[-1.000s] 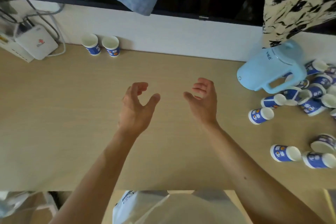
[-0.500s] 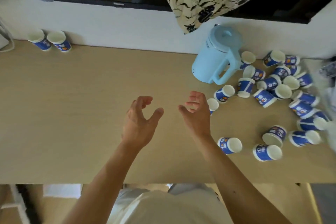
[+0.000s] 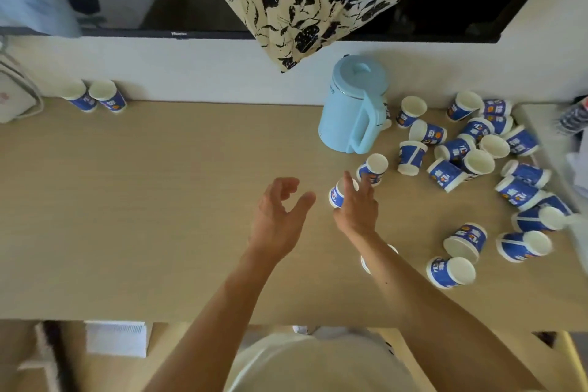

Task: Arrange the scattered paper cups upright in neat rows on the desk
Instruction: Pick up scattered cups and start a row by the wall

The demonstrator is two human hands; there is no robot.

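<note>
Blue cups (image 3: 447, 173), their print too blurred to read, lie scattered at 3 o'clock on the counter (image 3: 143, 200) beside a pale blue kettle (image 3: 348, 111). Two upright cups (image 3: 108, 99) stand at 10 o'clock. The left hand (image 3: 278, 216) is spread and empty. The right hand (image 3: 358, 208) lies over a tipped cup (image 3: 334, 197), and I cannot tell whether it grips the cup.

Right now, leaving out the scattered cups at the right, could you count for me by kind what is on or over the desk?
upright paper cups, back left: 2
light blue kettle: 1
white box, at the left edge: 1
hands, the left hand and the right hand: 2
Total: 6
</note>
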